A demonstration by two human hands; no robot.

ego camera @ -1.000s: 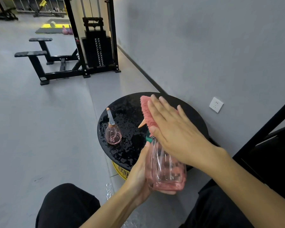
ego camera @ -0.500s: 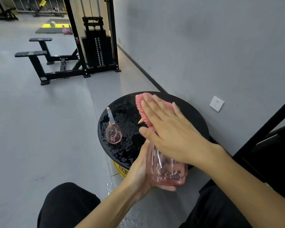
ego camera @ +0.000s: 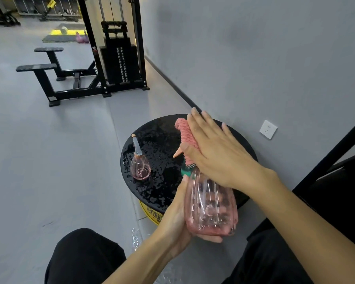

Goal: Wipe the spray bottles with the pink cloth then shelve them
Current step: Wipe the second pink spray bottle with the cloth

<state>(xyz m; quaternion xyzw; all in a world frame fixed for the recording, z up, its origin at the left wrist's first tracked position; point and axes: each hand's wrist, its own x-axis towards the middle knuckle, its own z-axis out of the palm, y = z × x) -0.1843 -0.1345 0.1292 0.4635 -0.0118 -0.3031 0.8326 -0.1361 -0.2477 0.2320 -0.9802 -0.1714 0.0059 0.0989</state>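
My left hand [ego camera: 175, 218] grips a large clear pink spray bottle [ego camera: 210, 208] from below and from the left, tilted above the near edge of a round black table [ego camera: 162, 140]. With straight fingers my right hand [ego camera: 217, 154] presses the pink cloth [ego camera: 186, 134] flat on the bottle's top; an orange nozzle tip [ego camera: 177, 153] and a green collar [ego camera: 186, 172] peek out beneath. A small round pink spray bottle [ego camera: 140, 166] with a grey sprayer stands on the table's left part.
The tabletop is wet with droplets and sits on a yellow base [ego camera: 150, 214]. A grey wall with a socket [ego camera: 268, 129] runs along the right. A black frame [ego camera: 332, 152] stands at right. A weight machine [ego camera: 117, 58] and benches [ego camera: 39, 68] stand on the floor behind. My knees are at the bottom.
My right hand with the cloth slid toward the bottle's body and then back up to its top. The bottle dipped and rose slightly in my left hand.
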